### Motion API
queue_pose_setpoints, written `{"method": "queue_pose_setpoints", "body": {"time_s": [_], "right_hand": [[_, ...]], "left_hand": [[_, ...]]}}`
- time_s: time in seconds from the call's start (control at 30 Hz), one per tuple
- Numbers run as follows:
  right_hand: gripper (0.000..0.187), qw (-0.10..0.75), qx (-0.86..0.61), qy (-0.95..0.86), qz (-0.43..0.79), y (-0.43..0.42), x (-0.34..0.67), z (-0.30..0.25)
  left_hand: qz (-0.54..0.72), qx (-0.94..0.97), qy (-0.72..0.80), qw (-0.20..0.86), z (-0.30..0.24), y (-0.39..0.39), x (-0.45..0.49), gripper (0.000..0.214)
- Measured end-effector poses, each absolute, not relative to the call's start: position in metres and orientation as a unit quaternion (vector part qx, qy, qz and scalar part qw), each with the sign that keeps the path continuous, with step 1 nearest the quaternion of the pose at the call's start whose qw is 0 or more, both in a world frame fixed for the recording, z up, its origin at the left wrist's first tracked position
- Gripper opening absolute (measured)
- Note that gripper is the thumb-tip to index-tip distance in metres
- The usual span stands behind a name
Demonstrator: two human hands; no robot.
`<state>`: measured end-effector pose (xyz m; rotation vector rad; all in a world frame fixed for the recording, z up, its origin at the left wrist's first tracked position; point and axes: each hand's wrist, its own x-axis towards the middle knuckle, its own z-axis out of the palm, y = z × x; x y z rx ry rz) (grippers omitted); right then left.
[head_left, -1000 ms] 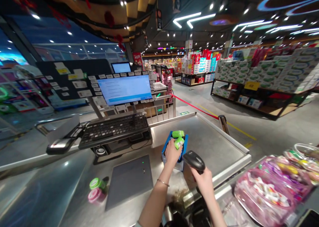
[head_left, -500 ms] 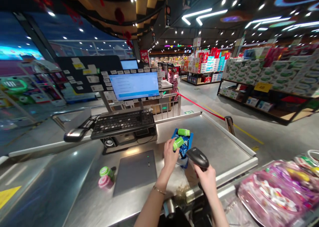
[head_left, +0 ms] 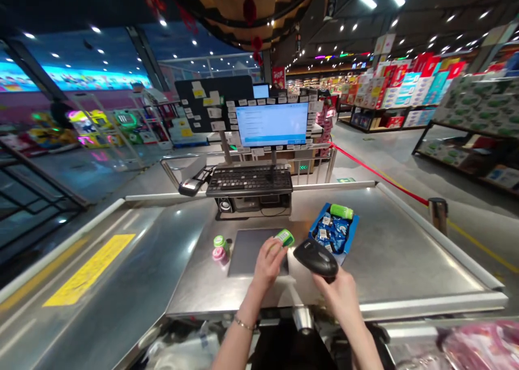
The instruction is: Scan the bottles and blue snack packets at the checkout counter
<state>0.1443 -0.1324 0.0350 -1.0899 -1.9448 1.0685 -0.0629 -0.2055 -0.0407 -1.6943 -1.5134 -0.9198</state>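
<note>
My left hand (head_left: 269,261) grips a small green bottle (head_left: 285,237) by its end, above the dark flat pad (head_left: 255,251) in the counter. Wrapped round the handle of a black barcode scanner (head_left: 315,257) is my right hand (head_left: 338,291); the scanner's head points left towards the bottle. Beyond it stands a blue box (head_left: 352,235) of small blue packets (head_left: 334,232), with another green bottle (head_left: 341,212) lying across its far end. Left of the pad, a green-lidded jar (head_left: 219,242) and a pink jar (head_left: 219,256) stand side by side.
A monitor (head_left: 272,124) rises behind a black keyboard (head_left: 249,179). A card reader (head_left: 195,182) sits to their left. Raised rims (head_left: 430,303) edge the metal counter. A silver cup-shaped fitting (head_left: 303,319) is at the near edge. Pink packages (head_left: 484,345) lie at lower right.
My left hand has lifted the green bottle from the blue box and brought it left over the pad. The scanner stays in my right hand. My view has turned left.
</note>
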Motion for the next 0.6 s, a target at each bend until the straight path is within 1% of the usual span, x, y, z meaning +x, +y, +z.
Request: {"method": "queue_pose_setpoints", "body": {"time_s": [0.1, 0.27, 0.37, 0.5, 0.6], "right_hand": [[0.033, 0.301, -0.408, -0.762, 0.404, -0.137, 0.14, 0.04], [0.033, 0.271, -0.4, -0.791, 0.375, -0.14, 0.14, 0.045], [0.034, 0.268, -0.409, -0.793, 0.364, -0.14, 0.141, 0.046], [0.036, 0.269, -0.4, -0.801, 0.355, -0.142, 0.14, 0.048], [0.036, 0.261, -0.399, -0.808, 0.347, -0.142, 0.14, 0.048]], "left_hand": [[-0.309, -0.68, -0.566, 0.35, -0.042, -0.218, -0.071, 0.035], [-0.295, -0.699, -0.554, 0.343, -0.046, -0.229, -0.08, 0.039], [-0.294, -0.714, -0.552, 0.316, -0.05, -0.232, -0.086, 0.042], [-0.286, -0.725, -0.569, 0.263, -0.055, -0.234, -0.089, 0.039], [-0.299, -0.727, -0.569, 0.243, -0.057, -0.235, -0.088, 0.039]]}}
